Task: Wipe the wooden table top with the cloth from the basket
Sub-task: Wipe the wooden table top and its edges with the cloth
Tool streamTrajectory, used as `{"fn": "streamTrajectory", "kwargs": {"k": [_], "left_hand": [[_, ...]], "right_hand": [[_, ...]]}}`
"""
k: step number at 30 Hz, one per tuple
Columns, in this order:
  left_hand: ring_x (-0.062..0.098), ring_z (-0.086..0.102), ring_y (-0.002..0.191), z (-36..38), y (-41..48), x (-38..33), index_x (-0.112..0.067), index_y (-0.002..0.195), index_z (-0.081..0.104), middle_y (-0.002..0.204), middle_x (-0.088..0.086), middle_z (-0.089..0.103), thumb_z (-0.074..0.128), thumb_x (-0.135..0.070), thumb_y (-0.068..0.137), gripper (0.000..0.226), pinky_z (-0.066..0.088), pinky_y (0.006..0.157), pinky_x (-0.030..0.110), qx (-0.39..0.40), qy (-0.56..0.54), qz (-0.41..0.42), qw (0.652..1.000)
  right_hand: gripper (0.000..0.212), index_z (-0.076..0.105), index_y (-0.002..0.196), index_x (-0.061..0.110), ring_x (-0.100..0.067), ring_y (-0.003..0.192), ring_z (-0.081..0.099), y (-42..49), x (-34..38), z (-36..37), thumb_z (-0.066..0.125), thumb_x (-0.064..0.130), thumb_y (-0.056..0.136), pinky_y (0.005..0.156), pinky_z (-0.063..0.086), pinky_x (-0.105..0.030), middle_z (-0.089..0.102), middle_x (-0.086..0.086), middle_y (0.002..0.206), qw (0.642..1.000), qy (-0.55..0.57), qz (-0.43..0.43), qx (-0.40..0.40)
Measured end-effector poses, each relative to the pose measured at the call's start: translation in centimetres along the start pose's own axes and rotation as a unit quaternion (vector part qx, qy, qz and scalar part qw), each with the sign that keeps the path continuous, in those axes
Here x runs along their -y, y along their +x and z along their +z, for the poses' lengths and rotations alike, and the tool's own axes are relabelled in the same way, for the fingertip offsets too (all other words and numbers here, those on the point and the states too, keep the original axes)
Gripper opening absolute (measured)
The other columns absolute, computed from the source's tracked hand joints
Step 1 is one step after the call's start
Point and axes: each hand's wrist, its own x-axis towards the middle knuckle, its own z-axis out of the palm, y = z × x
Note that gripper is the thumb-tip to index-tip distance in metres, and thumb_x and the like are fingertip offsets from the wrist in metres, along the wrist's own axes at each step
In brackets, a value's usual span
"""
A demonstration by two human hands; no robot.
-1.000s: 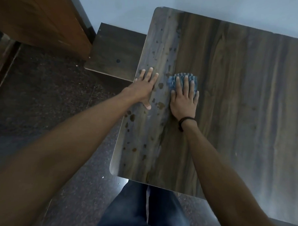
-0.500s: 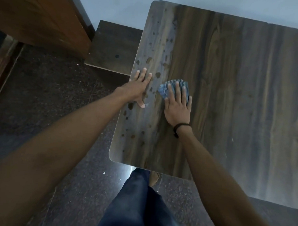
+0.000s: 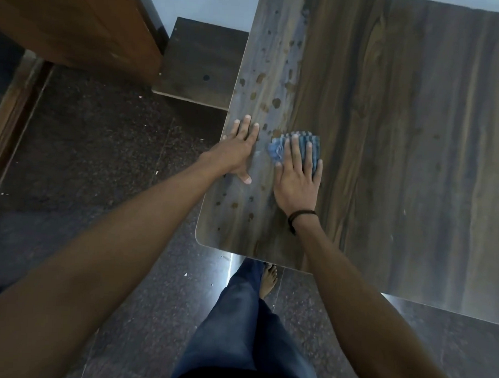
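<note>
Under right hand (image 3: 297,182), cloth (image 3: 275,150) ribs pointing away

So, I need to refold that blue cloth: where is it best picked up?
Probably the bunched left corner of the cloth: it sticks out past the right hand, whose straight fingers press the rest flat on the table. Pinch it from above, from the left.

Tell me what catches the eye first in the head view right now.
The right hand presses a blue cloth flat on the wooden table top, near its left edge. Dark blotches speckle the pale strip along that edge, ahead of and behind the hands. The left hand lies flat on the edge, beside the cloth but not touching it.
</note>
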Motion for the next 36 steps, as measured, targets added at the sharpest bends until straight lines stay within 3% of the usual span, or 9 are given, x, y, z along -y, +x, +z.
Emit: {"fn": "streamTrajectory", "kwargs": {"k": [7,14,18,21,25,30,36], "left_hand": [[0.033,-0.026,0.148,0.2,-0.1,0.1,-0.012,0.154,-0.025,0.158,0.010,-0.037,0.090,-0.036,0.068,0.145,0.011,0.120,0.054,-0.001,-0.001,0.002,1.000],[0.034,-0.025,0.149,0.3,0.0,0.4,-0.012,0.155,-0.023,0.159,0.011,-0.036,0.091,-0.037,0.066,0.146,0.010,0.121,0.053,-0.011,-0.008,0.009,1.000],[0.033,-0.025,0.149,0.4,-0.4,0.4,-0.012,0.155,-0.023,0.159,0.010,-0.036,0.090,-0.035,0.067,0.145,0.011,0.120,0.053,-0.008,-0.013,0.005,1.000],[0.031,-0.025,0.149,0.3,-0.4,0.6,-0.013,0.155,-0.022,0.159,0.009,-0.035,0.091,-0.034,0.067,0.145,0.011,0.120,0.054,-0.011,-0.024,0.012,1.000],[0.029,-0.024,0.150,0.1,-0.8,0.9,-0.013,0.156,-0.020,0.160,0.007,-0.034,0.091,-0.036,0.067,0.144,0.012,0.122,0.054,-0.012,-0.021,0.016,1.000],[0.026,-0.029,0.148,1.5,-3.2,1.0,-0.017,0.155,-0.025,0.158,0.005,-0.039,0.093,-0.039,0.060,0.153,0.009,0.121,0.052,0.009,0.035,0.036,0.999],[0.027,-0.032,0.146,4.7,-4.5,1.7,-0.017,0.153,-0.028,0.156,0.006,-0.042,0.095,-0.032,0.058,0.157,0.014,0.121,0.056,0.017,0.050,0.047,0.998]], "right_hand": [[0.057,0.019,0.161,0.025,-0.017,0.156,0.001,-13.3,0.0,2.0,0.031,0.039,0.107,0.124,0.012,-0.053,0.009,0.009,0.169,0.998,-0.031,-0.062,0.011],[0.055,0.017,0.161,0.028,-0.017,0.156,0.002,-3.1,-0.2,0.3,0.026,0.040,0.108,0.124,0.008,-0.055,0.010,0.011,0.168,0.999,-0.014,-0.035,0.009],[0.057,0.013,0.162,0.026,-0.020,0.156,-0.003,-11.0,0.0,1.9,0.029,0.038,0.108,0.124,0.009,-0.056,0.006,0.008,0.169,0.995,-0.048,-0.088,0.019],[0.057,0.017,0.161,0.025,-0.020,0.156,0.006,-18.3,-1.6,2.5,0.033,0.038,0.108,0.122,0.019,-0.054,0.012,0.008,0.168,0.983,-0.072,-0.166,0.032],[0.054,0.020,0.161,0.029,-0.017,0.156,0.006,-15.9,-3.2,1.5,0.030,0.039,0.108,0.122,0.017,-0.054,0.016,0.012,0.167,0.977,-0.081,-0.191,0.041],[0.054,0.018,0.161,0.031,-0.017,0.156,0.001,-11.2,-1.7,1.4,0.029,0.041,0.109,0.124,0.010,-0.054,0.010,0.013,0.168,0.996,-0.051,-0.074,0.012],[0.054,0.021,0.160,0.029,-0.018,0.156,0.007,-18.1,-2.3,1.8,0.027,0.040,0.108,0.121,0.018,-0.055,0.017,0.011,0.167,0.979,-0.085,-0.178,0.047]]}}
